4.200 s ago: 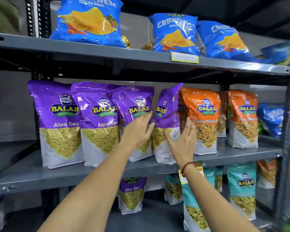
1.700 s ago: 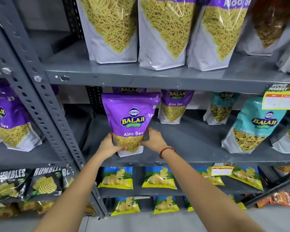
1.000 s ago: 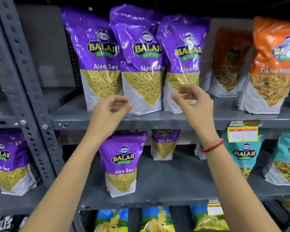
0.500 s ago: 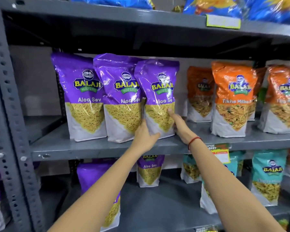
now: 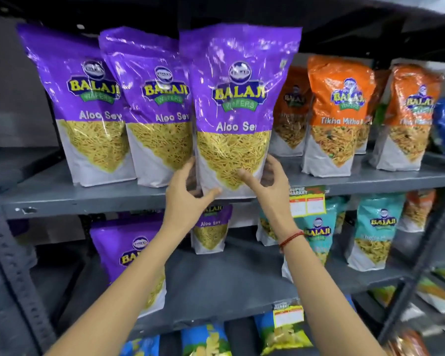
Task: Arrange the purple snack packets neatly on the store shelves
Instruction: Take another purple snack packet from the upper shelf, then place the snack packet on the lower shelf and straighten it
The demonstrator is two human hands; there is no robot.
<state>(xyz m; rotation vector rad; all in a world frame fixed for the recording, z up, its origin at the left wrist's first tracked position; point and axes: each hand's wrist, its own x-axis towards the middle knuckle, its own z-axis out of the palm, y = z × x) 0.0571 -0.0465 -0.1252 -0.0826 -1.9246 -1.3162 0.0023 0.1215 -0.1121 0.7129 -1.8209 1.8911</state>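
Three purple Aloo Sev packets stand on the grey middle shelf. The rightmost purple packet is pulled forward to the shelf's front edge and held upright at its base by both hands. My left hand grips its lower left corner and my right hand its lower right side. The middle purple packet and the left purple packet stand behind, side by side. On the shelf below stand a near purple packet and a smaller-looking far purple packet.
Orange packets fill the right of the middle shelf. Teal packets stand on the lower shelf's right. A price tag hangs on the shelf edge. A perforated grey upright rises at left. Blue and yellow packets sit on the bottom shelf.
Both hands have closed around the base of the rightmost purple packet and drawn it forward, toward the shelf's front edge. The view has come closer.
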